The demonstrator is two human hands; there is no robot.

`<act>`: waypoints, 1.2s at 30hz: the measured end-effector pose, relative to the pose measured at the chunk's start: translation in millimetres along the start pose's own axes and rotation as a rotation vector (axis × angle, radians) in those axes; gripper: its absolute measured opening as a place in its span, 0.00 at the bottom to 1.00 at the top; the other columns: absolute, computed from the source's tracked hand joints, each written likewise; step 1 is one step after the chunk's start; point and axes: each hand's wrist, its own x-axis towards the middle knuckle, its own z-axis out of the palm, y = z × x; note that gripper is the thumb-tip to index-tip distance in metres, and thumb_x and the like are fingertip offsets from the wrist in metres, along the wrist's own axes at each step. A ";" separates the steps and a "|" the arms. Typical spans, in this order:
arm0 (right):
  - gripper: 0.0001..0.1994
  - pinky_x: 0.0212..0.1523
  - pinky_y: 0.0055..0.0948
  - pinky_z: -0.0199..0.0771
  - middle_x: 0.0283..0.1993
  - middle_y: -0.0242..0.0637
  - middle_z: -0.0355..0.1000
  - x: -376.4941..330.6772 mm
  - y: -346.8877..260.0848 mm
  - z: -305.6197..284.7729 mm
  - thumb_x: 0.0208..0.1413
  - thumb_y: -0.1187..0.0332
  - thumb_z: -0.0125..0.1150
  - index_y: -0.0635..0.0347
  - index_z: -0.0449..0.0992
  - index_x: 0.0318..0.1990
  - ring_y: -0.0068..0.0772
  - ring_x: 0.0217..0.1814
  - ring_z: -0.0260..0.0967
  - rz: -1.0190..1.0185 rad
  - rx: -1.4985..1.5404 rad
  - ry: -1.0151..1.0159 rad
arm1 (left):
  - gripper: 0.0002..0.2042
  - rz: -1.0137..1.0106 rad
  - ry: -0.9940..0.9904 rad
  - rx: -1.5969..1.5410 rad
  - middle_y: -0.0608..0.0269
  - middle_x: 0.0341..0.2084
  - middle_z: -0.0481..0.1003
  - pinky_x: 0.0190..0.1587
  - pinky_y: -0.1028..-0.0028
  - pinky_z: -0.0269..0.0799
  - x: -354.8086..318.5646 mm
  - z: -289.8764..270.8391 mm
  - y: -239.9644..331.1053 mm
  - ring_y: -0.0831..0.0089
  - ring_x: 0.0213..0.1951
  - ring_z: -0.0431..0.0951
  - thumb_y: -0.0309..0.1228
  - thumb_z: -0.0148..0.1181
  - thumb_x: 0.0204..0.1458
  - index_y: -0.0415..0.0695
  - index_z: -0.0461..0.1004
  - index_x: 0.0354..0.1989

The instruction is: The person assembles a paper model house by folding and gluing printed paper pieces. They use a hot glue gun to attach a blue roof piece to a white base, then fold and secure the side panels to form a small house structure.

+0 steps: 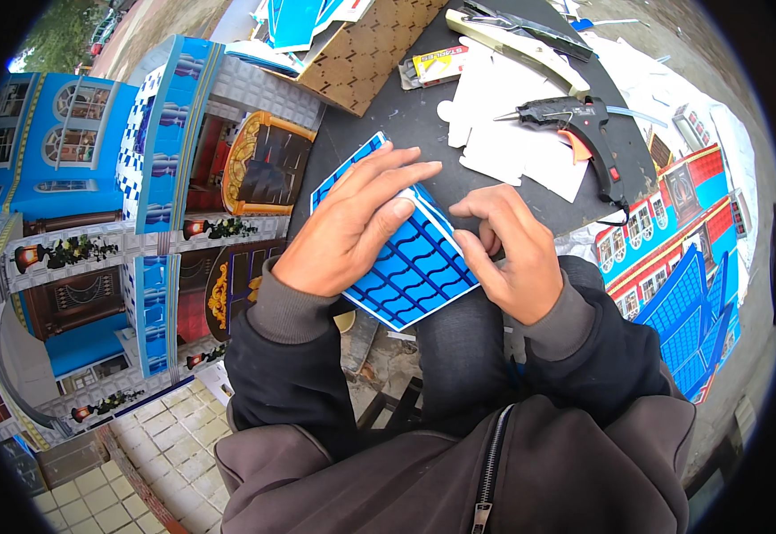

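Observation:
A folded piece of blue card (414, 271), printed with dark wavy roof-tile lines and edged in white, rests over my lap by the table's near edge. My left hand (349, 218) lies across its upper left part, fingers stretched out flat and thumb pointing to the fold. At the card's right edge, my right hand (514, 254) has its fingers curled, with thumb and forefinger closed about the edge. Its other fingers are tucked in and partly hidden. A narrow flap shows between the two hands.
On the dark round table (379, 133) lie a black glue gun (575, 120), white card cutouts (503, 133), a cream stapler (526, 60) and a staple box (441, 64). A brown carton (361, 53) stands behind. Printed house panels (152, 222) rise at left; more printed pieces (682, 311) lie right.

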 end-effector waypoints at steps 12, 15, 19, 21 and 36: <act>0.19 0.55 0.42 0.70 0.53 0.48 0.73 2.3 28.4 -97.9 0.61 0.68 0.66 0.64 0.73 0.57 0.50 0.54 0.71 0.081 -0.840 0.295 | 0.19 -0.017 0.003 -0.005 0.47 0.66 0.69 0.73 0.55 0.56 -0.5 0.5 2.4 0.46 0.72 0.61 0.35 0.48 0.71 0.46 0.72 0.67; 0.18 0.55 0.43 0.70 0.52 0.47 0.72 3.9 40.7 -99.6 0.61 0.69 0.65 0.64 0.73 0.56 0.52 0.53 0.70 0.045 -0.934 0.243 | 0.19 -0.026 0.006 0.003 0.47 0.66 0.68 0.73 0.55 0.57 -0.8 0.9 3.3 0.47 0.72 0.62 0.35 0.48 0.71 0.46 0.72 0.67; 0.15 0.55 0.40 0.71 0.50 0.50 0.71 7.9 35.9 -106.8 0.62 0.74 0.61 0.67 0.73 0.55 0.52 0.52 0.71 0.097 -0.760 0.297 | 0.19 -0.014 0.007 0.004 0.48 0.66 0.68 0.73 0.55 0.56 -1.0 1.0 0.9 0.47 0.72 0.62 0.35 0.48 0.71 0.46 0.72 0.67; 0.14 0.53 0.35 0.71 0.48 0.44 0.72 2.5 20.0 -111.9 0.66 0.74 0.57 0.68 0.71 0.56 0.39 0.50 0.71 0.164 -0.455 0.325 | 0.21 -0.021 -0.005 -0.012 0.47 0.68 0.67 0.75 0.57 0.52 -2.4 1.2 -1.6 0.48 0.73 0.60 0.35 0.48 0.71 0.43 0.70 0.68; 0.16 0.19 0.23 0.68 0.50 0.49 0.73 -12.0 -27.5 -70.2 0.66 0.69 0.55 0.71 0.70 0.56 0.20 0.22 0.62 0.483 0.531 -0.100 | 0.23 0.013 0.064 -0.024 0.50 0.67 0.69 0.76 0.57 0.50 -8.1 8.0 -11.2 0.54 0.73 0.61 0.42 0.42 0.74 0.43 0.69 0.69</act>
